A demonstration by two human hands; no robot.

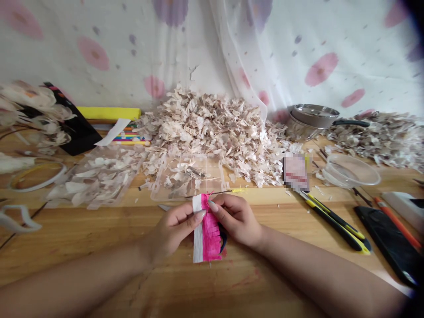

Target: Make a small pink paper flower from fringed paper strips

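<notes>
A strip of pink and white crepe paper [210,238] hangs between my two hands over the wooden table. Its left part is white, and the pink right edge is cut into a fringe. My left hand [180,225] is closed, pinching the white side near the top between thumb and fingers. With thumb and fingertips, my right hand [236,218] pinches the pink fringe at the upper edge. Behind the paper, the dark handle of what looks like scissors [223,242] shows in part; a pointed blade tip [164,207] lies left of the paper.
A large heap of dried pale petals [212,128] fills the back. Clear plastic trays [154,192] lie before it. To the right are a yellow-black utility knife [334,221], a black phone [384,240], a clear plastic bowl [351,176] and a metal pan [311,117].
</notes>
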